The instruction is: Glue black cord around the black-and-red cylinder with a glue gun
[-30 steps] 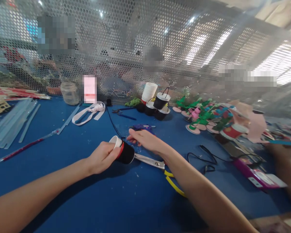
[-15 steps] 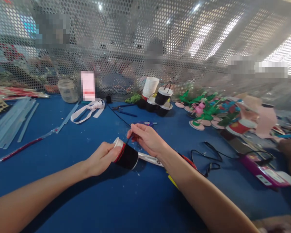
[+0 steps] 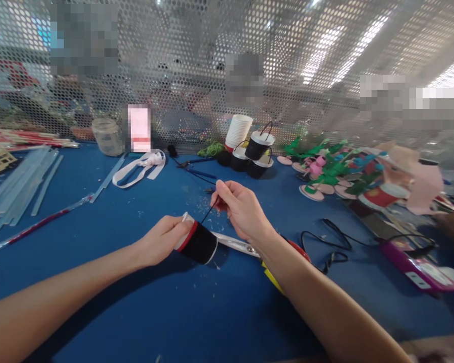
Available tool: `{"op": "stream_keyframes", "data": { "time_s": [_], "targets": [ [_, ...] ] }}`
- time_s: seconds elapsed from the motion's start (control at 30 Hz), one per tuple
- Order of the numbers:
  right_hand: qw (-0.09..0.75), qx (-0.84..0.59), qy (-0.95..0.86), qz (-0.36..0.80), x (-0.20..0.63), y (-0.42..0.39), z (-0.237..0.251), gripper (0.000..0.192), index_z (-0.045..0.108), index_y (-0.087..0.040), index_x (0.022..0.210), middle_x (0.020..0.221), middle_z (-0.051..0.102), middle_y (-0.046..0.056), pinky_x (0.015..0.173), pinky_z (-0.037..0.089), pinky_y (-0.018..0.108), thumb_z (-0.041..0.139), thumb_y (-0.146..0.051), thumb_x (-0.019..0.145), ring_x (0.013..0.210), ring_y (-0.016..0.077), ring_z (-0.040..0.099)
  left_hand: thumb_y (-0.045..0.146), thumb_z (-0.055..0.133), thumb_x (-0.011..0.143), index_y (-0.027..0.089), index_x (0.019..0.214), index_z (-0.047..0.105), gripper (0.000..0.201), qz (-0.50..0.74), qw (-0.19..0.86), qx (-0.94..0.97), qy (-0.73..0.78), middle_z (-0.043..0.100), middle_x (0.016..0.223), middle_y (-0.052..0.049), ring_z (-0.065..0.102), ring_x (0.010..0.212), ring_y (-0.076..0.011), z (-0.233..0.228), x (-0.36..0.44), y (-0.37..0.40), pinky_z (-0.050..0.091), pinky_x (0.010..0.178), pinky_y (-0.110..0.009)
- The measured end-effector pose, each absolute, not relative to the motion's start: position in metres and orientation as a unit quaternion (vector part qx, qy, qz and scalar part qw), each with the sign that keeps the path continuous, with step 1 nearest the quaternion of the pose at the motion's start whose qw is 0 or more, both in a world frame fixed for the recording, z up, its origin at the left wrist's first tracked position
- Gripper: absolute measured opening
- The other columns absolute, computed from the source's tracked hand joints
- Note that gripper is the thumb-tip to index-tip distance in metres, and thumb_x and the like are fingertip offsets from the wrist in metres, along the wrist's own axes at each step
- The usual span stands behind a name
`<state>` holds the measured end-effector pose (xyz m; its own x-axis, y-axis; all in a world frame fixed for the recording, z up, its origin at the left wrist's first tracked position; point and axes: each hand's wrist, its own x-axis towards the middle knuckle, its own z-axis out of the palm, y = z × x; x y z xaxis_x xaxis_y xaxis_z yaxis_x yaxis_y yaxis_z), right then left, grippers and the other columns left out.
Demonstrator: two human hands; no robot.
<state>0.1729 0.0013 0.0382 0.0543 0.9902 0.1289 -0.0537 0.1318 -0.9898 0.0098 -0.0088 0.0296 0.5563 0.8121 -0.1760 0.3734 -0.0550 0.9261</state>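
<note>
My left hand (image 3: 165,241) is closed around the white-rimmed end of a paper cup (image 3: 197,243), which lies tilted on its side in the air above the table. Black yarn covers most of the cup, and a red band shows near the rim. Between the thumb and fingers of my right hand (image 3: 239,205) is pinched a black yarn strand (image 3: 209,210), drawn taut up from the cup. The strand's other side trails back toward a small black ball of yarn (image 3: 172,150). Scissors (image 3: 236,245) lie behind the cup, their handles partly hidden by my right forearm.
Wrapped black cups (image 3: 259,147) with handles stand beside stacked white cups (image 3: 239,130) at the back. Green and pink craft figures (image 3: 323,174) crowd the right, near a purple power strip (image 3: 416,264). Glue sticks (image 3: 22,184), white ribbon (image 3: 136,171) and a jar (image 3: 108,137) occupy the left.
My right hand has moved up and to the right, away from the cup, with a longer length of strand stretched between. My left hand still holds the cup in nearly the same place.
</note>
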Motion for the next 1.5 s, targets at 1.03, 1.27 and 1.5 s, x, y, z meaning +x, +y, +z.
{"op": "stream_keyframes", "data": {
  "time_s": [1.03,1.27,1.5],
  "targets": [
    [0.368,-0.542,-0.602,0.456,0.16,-0.004,0.024,0.025,0.045,-0.016,0.057,0.049,0.048,-0.004,0.041,0.027,0.02,0.048,-0.036,0.072,0.041,0.0052,0.036,0.015,0.026,0.08,0.017,0.052,0.023,0.029,0.303,0.374,0.856,0.191,0.026,0.048,0.004,0.023,0.045,-0.0064,0.029,-0.001,-0.018,0.022,0.044,-0.022],
    [0.342,-0.529,-0.639,0.441,0.159,-0.006,0.018,0.028,0.043,-0.017,0.057,0.046,0.035,-0.007,0.038,0.023,0.019,0.048,-0.04,0.071,0.04,0.005,0.029,0.015,0.025,0.08,0.018,0.052,0.023,0.028,0.311,0.368,0.86,0.167,0.025,0.047,0.005,0.023,0.044,-0.0068,0.03,0.001,-0.019,0.022,0.045,-0.024],
    [0.326,-0.505,-0.595,0.534,0.168,-0.003,0.034,0.043,0.053,-0.014,0.065,0.06,0.051,0.0,0.051,0.036,0.022,0.032,-0.049,0.078,0.053,0.0081,0.045,0.014,0.026,0.079,0.016,0.054,0.032,0.027,0.323,0.306,0.876,0.185,0.035,0.051,0.003,0.029,0.049,-0.0079,0.032,-0.001,-0.013,0.028,0.048,-0.023]
  ]
}}
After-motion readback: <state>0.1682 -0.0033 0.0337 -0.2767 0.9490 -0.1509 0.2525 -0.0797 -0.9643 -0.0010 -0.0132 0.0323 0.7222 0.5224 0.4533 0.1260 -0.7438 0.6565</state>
